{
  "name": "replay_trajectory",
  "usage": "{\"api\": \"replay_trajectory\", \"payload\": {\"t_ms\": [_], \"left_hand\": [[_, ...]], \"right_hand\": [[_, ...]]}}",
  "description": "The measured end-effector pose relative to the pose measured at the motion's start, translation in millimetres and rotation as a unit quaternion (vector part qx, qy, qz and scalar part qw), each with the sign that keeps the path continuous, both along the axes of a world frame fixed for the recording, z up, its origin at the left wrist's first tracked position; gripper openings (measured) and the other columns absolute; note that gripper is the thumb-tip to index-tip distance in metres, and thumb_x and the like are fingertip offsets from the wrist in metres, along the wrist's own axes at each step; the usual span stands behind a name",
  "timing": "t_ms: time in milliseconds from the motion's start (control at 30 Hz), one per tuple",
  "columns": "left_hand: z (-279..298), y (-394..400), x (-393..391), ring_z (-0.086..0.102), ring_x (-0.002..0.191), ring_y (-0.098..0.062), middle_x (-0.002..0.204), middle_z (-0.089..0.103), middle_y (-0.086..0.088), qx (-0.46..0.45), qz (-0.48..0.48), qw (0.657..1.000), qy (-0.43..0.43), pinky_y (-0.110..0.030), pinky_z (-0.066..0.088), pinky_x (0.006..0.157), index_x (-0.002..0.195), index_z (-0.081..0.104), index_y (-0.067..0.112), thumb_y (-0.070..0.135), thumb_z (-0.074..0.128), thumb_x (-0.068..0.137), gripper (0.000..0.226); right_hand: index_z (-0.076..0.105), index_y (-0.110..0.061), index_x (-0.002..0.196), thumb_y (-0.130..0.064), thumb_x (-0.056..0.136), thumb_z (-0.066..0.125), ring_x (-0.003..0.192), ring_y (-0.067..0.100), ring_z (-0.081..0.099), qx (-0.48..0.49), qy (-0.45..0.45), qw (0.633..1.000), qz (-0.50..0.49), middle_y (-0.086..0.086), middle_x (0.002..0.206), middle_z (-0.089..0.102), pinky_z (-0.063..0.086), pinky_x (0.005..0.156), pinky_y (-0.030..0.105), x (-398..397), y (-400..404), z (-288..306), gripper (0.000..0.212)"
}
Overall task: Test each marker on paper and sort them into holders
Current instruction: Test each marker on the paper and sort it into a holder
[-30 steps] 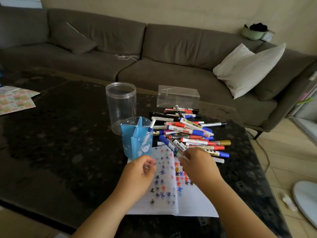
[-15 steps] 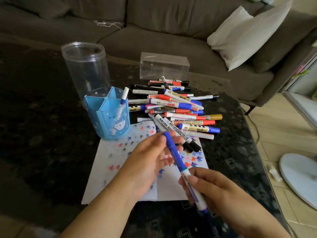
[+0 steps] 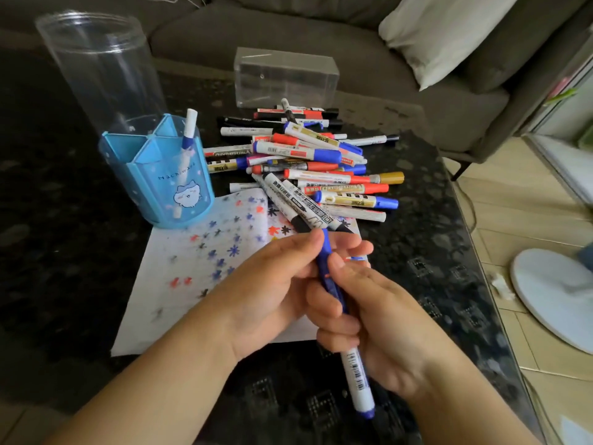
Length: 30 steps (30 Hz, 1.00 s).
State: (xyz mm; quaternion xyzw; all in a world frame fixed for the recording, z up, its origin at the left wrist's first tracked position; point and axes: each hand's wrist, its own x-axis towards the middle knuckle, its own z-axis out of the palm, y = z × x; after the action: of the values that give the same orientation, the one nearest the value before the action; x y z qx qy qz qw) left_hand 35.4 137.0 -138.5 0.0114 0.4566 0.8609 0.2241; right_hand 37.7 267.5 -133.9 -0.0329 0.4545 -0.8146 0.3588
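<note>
While my right hand [image 3: 369, 319] wraps the blue marker [image 3: 356, 377] barrel at six o'clock, my left hand [image 3: 282, 277] pinches its cap, so I'd pull straight, not twist. Just beyond lies the paper [image 3: 199, 268]; the blue holder [image 3: 157, 178] stands at eleven o'clock, the marker pile [image 3: 308, 162] at twelve.

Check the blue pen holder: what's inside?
One white marker with a blue cap stands tilted in a right-hand compartment of the blue pen holder, its tail poking above the rim. The other compartments show nothing, though their floors are partly hidden by the walls.
</note>
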Motion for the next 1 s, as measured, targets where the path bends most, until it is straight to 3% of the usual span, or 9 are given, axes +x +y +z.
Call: {"api": "replay_trajectory", "payload": {"t_ms": [133, 333, 400, 467, 500, 667, 767, 833, 1000], "left_hand": [[-1.7, 3.2, 6.6, 0.062, 0.103, -0.029, 0.105, 0.071, -0.01, -0.003, 0.033, 0.999, 0.001, -0.035, 0.054, 0.08, 0.073, 0.072, 0.018, 0.033, 0.052, 0.087, 0.028], [-1.6, 8.9, 9.8, 0.07, 0.087, -0.017, 0.096, 0.073, -0.008, -0.039, 0.128, 0.991, -0.029, -0.021, 0.051, 0.062, 0.07, 0.061, 0.011, 0.033, 0.05, 0.074, 0.024], [-1.9, 7.3, 7.4, 0.07, 0.084, -0.016, 0.09, 0.074, -0.007, -0.052, 0.167, 0.984, -0.044, -0.018, 0.052, 0.064, 0.07, 0.059, 0.01, 0.031, 0.051, 0.075, 0.024], [-3.1, -0.5, 2.2, 0.068, 0.094, -0.017, 0.086, 0.074, -0.006, -0.068, 0.222, 0.971, -0.053, -0.025, 0.048, 0.085, 0.068, 0.057, 0.011, 0.031, 0.053, 0.077, 0.022], [-3.0, -5.9, 0.4, 0.066, 0.1, -0.016, 0.088, 0.074, -0.004, -0.084, 0.239, 0.967, -0.041, -0.029, 0.042, 0.095, 0.068, 0.059, 0.013, 0.033, 0.053, 0.075, 0.022], [-1.5, -18.1, 11.9, 0.063, 0.105, -0.005, 0.1, 0.072, 0.008, -0.194, 0.235, 0.95, 0.061, -0.034, 0.041, 0.101, 0.084, 0.075, 0.03, 0.048, 0.063, 0.069, 0.026], [0.7, -28.9, 12.2, 0.062, 0.09, 0.008, 0.091, 0.071, 0.021, -0.289, 0.274, 0.913, 0.086, -0.022, 0.046, 0.089, 0.085, 0.072, 0.033, 0.052, 0.059, 0.067, 0.029], [3.4, -37.7, 13.0, 0.062, 0.084, 0.009, 0.088, 0.071, 0.02, -0.344, 0.284, 0.888, 0.107, -0.012, 0.046, 0.077, 0.085, 0.069, 0.035, 0.051, 0.057, 0.068, 0.026], [-1.4, -49.2, 15.5, 0.06, 0.071, 0.0, 0.077, 0.068, 0.015, -0.465, 0.265, 0.834, 0.135, -0.019, 0.05, 0.069, 0.081, 0.067, 0.035, 0.031, 0.068, 0.079, 0.005]], "right_hand": [[0.049, -0.019, 0.068, -0.033, 0.092, 0.049, 0.043, 0.002, 0.021, 0.053, 0.023, 0.998, 0.003, -0.005, 0.053, 0.033, 0.019, 0.036, 0.012, 4.4, -1.0, 4.7, 0.028], [0.047, -0.017, 0.07, -0.026, 0.1, 0.037, 0.043, 0.004, 0.028, 0.261, 0.184, 0.946, -0.051, -0.011, 0.051, 0.035, 0.024, 0.04, 0.014, 6.8, -11.6, 0.4, 0.032], [0.05, -0.02, 0.08, -0.03, 0.1, 0.039, 0.049, 0.005, 0.035, 0.4, 0.305, 0.864, -0.034, -0.013, 0.052, 0.039, 0.028, 0.045, 0.013, 5.4, -12.3, -3.2, 0.025], [0.042, -0.022, 0.084, -0.035, 0.099, 0.038, 0.059, 0.011, 0.039, 0.546, 0.426, 0.721, 0.001, -0.011, 0.059, 0.039, 0.034, 0.051, 0.018, 7.0, -10.4, -7.3, 0.021], [0.041, -0.022, 0.082, -0.036, 0.099, 0.038, 0.06, 0.012, 0.04, 0.565, 0.446, 0.694, 0.0, -0.01, 0.06, 0.039, 0.034, 0.054, 0.018, 10.1, -9.9, -7.0, 0.022], [0.054, -0.018, 0.073, -0.036, 0.096, 0.041, 0.053, 0.006, 0.046, 0.501, 0.361, 0.785, -0.038, -0.008, 0.056, 0.055, 0.035, 0.052, 0.018, 5.9, 3.9, -3.2, 0.032], [0.06, -0.021, 0.102, -0.018, 0.1, 0.04, 0.058, 0.006, 0.049, 0.396, 0.236, 0.887, -0.025, -0.009, 0.073, 0.068, 0.041, 0.055, 0.013, 4.2, 8.0, -2.3, 0.02], [0.044, -0.032, 0.12, -0.015, 0.096, 0.046, 0.057, 0.005, 0.054, 0.354, 0.203, 0.913, -0.031, -0.009, 0.087, 0.074, 0.047, 0.058, 0.014, 6.6, 7.2, -3.7, 0.03], [0.066, -0.012, 0.088, -0.017, 0.075, 0.055, 0.054, 0.013, 0.062, 0.179, 0.104, 0.972, -0.107, 0.018, 0.087, 0.073, 0.051, 0.052, 0.018, 6.9, 1.4, 1.5, 0.018]]}}
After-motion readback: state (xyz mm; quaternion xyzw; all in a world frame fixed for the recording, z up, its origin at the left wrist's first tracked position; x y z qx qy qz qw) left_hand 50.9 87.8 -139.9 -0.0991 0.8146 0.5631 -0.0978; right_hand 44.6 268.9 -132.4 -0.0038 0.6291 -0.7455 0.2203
